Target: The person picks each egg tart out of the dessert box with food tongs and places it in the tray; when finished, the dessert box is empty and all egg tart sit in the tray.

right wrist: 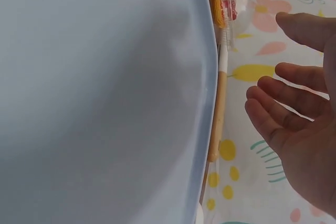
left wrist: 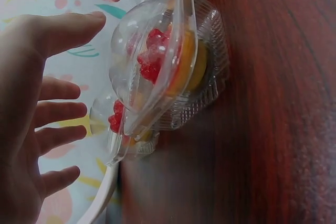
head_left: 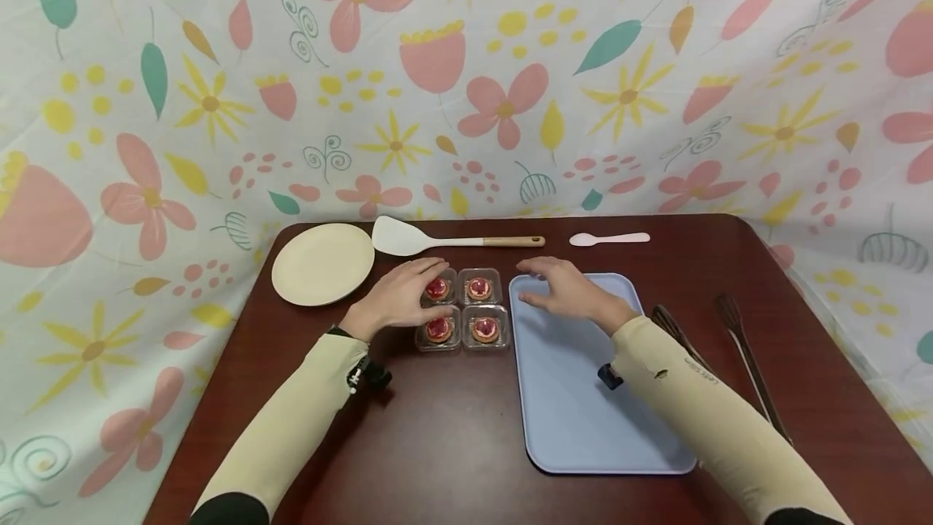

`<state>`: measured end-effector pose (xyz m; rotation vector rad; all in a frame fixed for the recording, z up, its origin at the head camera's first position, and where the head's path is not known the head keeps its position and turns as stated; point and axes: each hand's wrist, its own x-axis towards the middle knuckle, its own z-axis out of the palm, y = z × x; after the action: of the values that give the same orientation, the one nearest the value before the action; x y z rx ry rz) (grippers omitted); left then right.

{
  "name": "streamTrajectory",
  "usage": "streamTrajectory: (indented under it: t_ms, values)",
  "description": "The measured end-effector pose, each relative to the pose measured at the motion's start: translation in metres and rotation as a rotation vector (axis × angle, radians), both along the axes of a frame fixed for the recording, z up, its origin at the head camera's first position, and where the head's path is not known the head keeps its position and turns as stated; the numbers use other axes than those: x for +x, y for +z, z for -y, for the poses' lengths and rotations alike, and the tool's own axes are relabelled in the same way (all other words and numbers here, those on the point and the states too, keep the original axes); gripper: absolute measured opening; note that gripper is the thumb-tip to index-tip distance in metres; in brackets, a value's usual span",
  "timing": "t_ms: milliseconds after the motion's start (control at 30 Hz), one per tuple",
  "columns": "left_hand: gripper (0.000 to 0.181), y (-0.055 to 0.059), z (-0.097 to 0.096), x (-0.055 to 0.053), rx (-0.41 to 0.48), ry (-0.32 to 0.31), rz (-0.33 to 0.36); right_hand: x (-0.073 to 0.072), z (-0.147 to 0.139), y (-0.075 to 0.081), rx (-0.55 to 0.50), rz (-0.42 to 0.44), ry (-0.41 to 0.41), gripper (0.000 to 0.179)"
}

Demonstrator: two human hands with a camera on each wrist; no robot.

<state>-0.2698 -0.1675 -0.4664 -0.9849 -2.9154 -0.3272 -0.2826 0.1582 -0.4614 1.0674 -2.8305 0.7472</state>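
Several clear domed plastic boxes (head_left: 484, 330), each with a red-topped tart, stand grouped in two rows on the table. My left hand (head_left: 397, 294) hovers along their left side, fingers extended and thumb apart. The left wrist view has a nearby box (left wrist: 168, 66) with its lid on, a gap between it and the hand (left wrist: 31, 103). Over the upper part of a light blue tray (head_left: 576, 395) is my right hand (head_left: 564, 288), fingers loosely bent and holding nothing. From the right wrist, the palm and fingers (right wrist: 289, 103) appear beyond the tray's rim.
A cream plate (head_left: 323, 264) lies at the back left beside a white spatula (head_left: 408, 240) with a wooden handle. A small pale pink spoon (head_left: 608, 239) lies at the back. Right of the tray are dark tongs (head_left: 678, 330) and a long dark utensil (head_left: 751, 363).
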Motion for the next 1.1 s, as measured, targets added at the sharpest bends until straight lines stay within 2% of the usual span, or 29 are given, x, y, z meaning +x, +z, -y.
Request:
streamTrajectory:
  t_ms: [367,600,833,1100]
  values:
    - [0.084,0.001,-0.014,-0.014,0.001,-0.055,0.021,-0.018,0.017,-0.005,-0.032,0.024,0.001,0.046]
    - [0.081,0.001,-0.022,-0.020,0.012,-0.033,0.063,-0.027,0.025,-0.008,-0.031,0.082,-0.007,0.040]
    - [0.078,-0.001,-0.028,-0.026,-0.001,-0.049,0.088,-0.036,0.033,-0.013,-0.031,0.112,0.001,0.040]
    - [0.078,-0.007,-0.029,-0.031,-0.020,-0.031,0.122,-0.047,0.041,-0.019,-0.033,0.190,-0.048,0.036]
